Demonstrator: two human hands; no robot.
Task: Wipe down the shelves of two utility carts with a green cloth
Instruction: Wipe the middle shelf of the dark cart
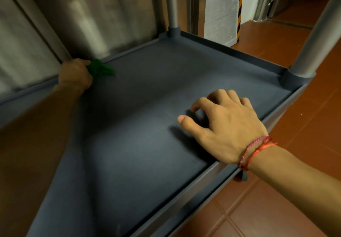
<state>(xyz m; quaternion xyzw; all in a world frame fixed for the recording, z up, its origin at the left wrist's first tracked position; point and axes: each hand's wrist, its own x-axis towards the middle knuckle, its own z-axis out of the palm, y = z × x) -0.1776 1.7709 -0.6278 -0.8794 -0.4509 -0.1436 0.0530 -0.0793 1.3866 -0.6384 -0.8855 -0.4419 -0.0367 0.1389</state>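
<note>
The green cloth (101, 69) is bunched in our left hand (75, 75), at the far-left corner of the matte grey plastic shelf (147, 81). The shelf's flat length runs rightward from there. Our right hand (227, 126) rests loosely curled, holding nothing, by the right rim, near a smooth round post (313, 39).

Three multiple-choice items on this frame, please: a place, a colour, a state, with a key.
1. Where on the shelf is the green cloth?
A) far left corner
B) middle
C) near right edge

2. The floor is:
A) white
B) reddish brown
C) green

3. The right hand is:
A) gripping a post
B) holding the cloth
C) resting on the shelf, empty

Key: 1 A, the left hand grips it there; 2 B, its colour shows beside the shelf; 3 C, its fingertips touch the shelf and hold nothing.
</note>
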